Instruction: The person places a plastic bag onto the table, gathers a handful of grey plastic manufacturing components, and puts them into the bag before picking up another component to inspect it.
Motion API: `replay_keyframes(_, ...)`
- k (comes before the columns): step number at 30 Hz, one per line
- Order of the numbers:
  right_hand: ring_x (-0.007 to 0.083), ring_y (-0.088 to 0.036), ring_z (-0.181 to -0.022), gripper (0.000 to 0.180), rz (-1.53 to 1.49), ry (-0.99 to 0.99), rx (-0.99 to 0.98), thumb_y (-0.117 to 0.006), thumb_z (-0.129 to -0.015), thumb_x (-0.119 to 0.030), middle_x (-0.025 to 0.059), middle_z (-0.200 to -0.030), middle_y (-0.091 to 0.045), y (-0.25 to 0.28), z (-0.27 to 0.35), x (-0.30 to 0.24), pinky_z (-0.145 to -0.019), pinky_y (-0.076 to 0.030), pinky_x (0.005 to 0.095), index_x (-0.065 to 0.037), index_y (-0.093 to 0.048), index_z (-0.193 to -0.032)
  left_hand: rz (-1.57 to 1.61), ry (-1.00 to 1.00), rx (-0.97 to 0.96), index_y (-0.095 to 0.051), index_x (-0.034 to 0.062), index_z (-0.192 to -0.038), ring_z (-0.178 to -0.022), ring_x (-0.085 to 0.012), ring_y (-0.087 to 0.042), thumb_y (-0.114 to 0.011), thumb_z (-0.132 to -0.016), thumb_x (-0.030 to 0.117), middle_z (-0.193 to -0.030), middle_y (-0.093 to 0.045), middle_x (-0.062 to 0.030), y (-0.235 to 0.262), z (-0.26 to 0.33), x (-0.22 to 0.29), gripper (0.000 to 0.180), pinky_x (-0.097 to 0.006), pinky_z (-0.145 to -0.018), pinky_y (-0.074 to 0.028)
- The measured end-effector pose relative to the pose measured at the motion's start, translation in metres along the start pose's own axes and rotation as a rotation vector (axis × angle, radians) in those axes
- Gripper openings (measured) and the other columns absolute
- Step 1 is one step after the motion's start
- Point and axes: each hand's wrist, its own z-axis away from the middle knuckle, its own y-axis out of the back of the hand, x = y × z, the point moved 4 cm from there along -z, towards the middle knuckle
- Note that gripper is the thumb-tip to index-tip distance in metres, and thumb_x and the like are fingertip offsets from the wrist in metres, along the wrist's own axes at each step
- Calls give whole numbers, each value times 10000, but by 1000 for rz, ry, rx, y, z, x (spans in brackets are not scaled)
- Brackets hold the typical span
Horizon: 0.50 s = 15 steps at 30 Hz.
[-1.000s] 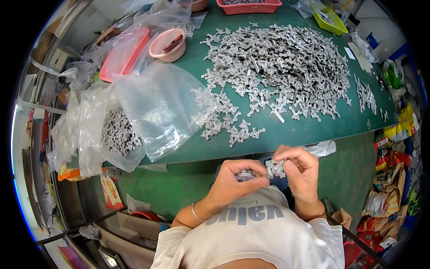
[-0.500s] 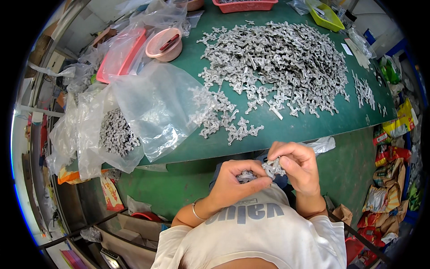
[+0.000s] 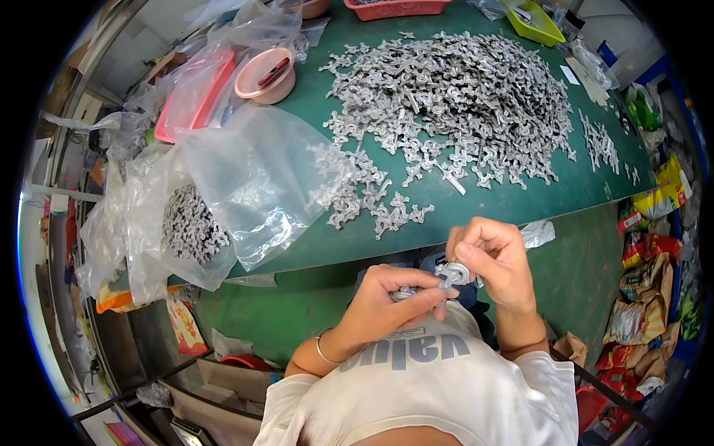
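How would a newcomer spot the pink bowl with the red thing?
On the green table, find the large heap of silvery parts. Left of it, just right of a long pink tray, sits the bowl. It is round, unlike the tray, and bears a slim red object.

This looked like a small workshop or packing room. A broad green bench (image 3: 312, 85) carried a great heap of identical small grey parts (image 3: 454, 104), far more than any household would keep. More of the same filled a clear plastic bag (image 3: 193, 223) at the left, beside a larger clear bag (image 3: 253, 178). A pink bowl (image 3: 265, 91), a red tray (image 3: 398, 9) and a yellow-green tray (image 3: 535, 28) stood about as containers. The floor (image 3: 569, 256) was plain green, and colourful packets (image 3: 658, 197) crowded the right side.
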Motion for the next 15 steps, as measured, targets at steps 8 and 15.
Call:
replay_keyframes(8, 40, -462, -513, 176, -124, -121, -11, -550, -852, -145, 13, -655, -547, -2, -3, 8, -453, -360, 179, -29, -531, -721, 186, 61, -27, -632, -29, -958, -442, -7, -344, -549, -832, 45, -653, -584, -35, -1, 1, -5, 168, -164, -380, -241)
replay_keyframes(15, 40, -450, -502, 167, -209, -104, -21, -517, -868, -123, 33, -659, -563, -6, -2, 10, -454, -354, 178, -22, -518, -734, 205, 56, -34, -628, -28, -964, -446, -10, -353, -553, -830, 43, -656, -587, -46, -1, 1, -6, 169, -166, -382, -248)
